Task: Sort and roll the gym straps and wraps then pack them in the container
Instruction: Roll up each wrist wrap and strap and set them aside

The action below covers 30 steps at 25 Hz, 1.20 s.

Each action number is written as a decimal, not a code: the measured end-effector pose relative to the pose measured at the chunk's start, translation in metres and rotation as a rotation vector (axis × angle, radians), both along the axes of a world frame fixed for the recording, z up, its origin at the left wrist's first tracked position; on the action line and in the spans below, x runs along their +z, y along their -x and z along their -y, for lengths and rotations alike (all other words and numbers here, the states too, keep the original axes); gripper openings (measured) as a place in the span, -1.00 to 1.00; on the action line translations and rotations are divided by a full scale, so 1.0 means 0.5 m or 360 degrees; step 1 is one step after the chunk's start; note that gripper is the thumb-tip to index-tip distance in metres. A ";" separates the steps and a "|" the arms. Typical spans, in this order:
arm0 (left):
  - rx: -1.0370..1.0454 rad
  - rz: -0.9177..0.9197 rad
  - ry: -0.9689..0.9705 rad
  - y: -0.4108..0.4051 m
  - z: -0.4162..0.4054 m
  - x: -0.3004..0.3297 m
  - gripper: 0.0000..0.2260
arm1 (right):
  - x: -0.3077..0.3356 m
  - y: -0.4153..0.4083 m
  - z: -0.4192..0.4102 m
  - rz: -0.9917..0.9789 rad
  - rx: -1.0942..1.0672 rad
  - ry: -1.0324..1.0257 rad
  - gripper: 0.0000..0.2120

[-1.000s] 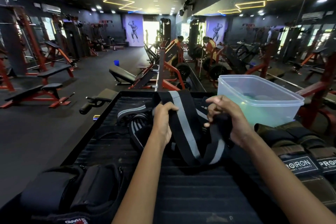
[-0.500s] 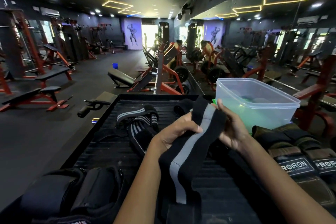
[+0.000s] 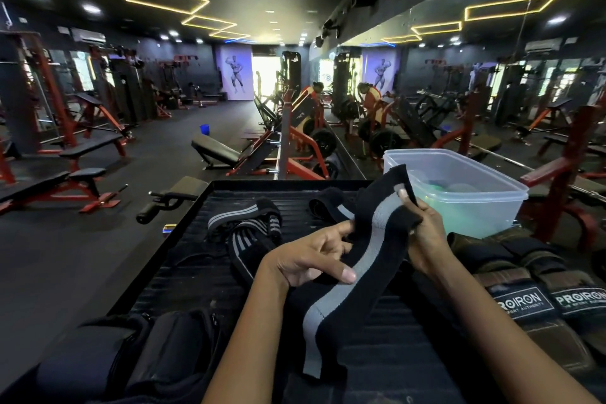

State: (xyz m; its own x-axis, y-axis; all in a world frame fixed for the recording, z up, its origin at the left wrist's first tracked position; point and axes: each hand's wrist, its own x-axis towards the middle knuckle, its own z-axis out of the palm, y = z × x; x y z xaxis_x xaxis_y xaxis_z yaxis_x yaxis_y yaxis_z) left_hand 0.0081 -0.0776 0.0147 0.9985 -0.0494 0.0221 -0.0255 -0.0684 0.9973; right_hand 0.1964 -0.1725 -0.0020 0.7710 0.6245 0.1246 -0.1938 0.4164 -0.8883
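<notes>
Gripping wrap (image 3: 341,292) edges, hands (image 3: 314,259) beside container (image 3: 459,193)

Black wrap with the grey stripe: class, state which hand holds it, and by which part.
Both. The right hand pinches the black wrap near its upper end; the left hand grips it lower down, mid-length.
</notes>
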 end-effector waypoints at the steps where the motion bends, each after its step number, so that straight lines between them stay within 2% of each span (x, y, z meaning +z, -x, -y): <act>1: 0.0007 0.0004 -0.0003 0.000 -0.007 -0.001 -0.39 | 0.002 0.001 0.000 -0.0015 -0.0103 -0.0005 -0.86; 4: 0.0056 -0.0128 -0.0005 -0.008 -0.025 -0.012 -0.36 | 0.006 0.005 0.002 -0.0139 -0.0342 -0.0087 -0.82; 6: 0.0103 -0.0267 -0.0210 -0.012 -0.028 -0.012 -0.32 | 0.012 0.006 0.001 -0.0265 -0.0427 -0.0154 -0.82; 10: 0.0039 -0.0645 -0.0858 -0.029 0.000 -0.001 -0.05 | 0.032 -0.006 0.008 -0.0376 -0.0543 -0.0325 -0.81; 13: 0.0007 -0.0891 -0.1448 -0.045 0.039 -0.004 0.04 | 0.040 -0.007 0.011 -0.0425 -0.0573 -0.0407 -0.79; 16: 0.0301 -0.0858 -0.1817 -0.043 0.064 0.011 -0.09 | 0.043 -0.002 0.013 -0.0426 -0.0588 -0.0436 -0.79; 19: 0.0620 -0.0773 -0.1972 -0.049 0.058 0.081 -0.47 | 0.035 -0.002 0.016 -0.0427 -0.0693 -0.0355 -0.74; 22: 0.1104 -0.0856 -0.2597 -0.084 0.026 0.149 -0.61 | 0.029 0.000 0.014 -0.0432 -0.0664 -0.0240 -0.75; 24: 0.1419 -0.0691 -0.2901 -0.117 -0.005 0.162 -0.62 | 0.023 0.007 0.008 -0.0368 -0.0612 -0.0120 -0.78; 25: 0.1574 -0.0526 -0.2958 -0.130 -0.020 0.155 -0.58 | 0.018 0.010 0.004 -0.0296 -0.0591 -0.0034 -0.79; 27: 0.1782 -0.0239 -0.2885 -0.150 -0.039 0.122 -0.47 | 0.002 0.015 -0.005 -0.0112 -0.0537 0.0157 -0.85; 29: 0.1829 -0.0058 -0.2561 -0.154 -0.032 0.072 -0.55 | -0.009 0.024 -0.012 0.0016 -0.0462 0.0304 -0.92; 30: 0.1794 -0.0034 -0.2298 -0.152 -0.019 0.047 -0.64 | -0.011 0.029 -0.014 0.0073 -0.0442 0.0361 -0.88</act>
State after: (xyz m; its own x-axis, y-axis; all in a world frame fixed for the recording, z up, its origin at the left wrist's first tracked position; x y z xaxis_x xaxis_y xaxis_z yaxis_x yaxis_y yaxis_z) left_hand 0.0842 -0.0680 0.0379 0.5654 0.6010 0.5649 0.6461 -0.7484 0.1495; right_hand 0.1818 -0.1657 -0.0076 0.9119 0.4079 0.0450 -0.0590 0.2389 -0.9693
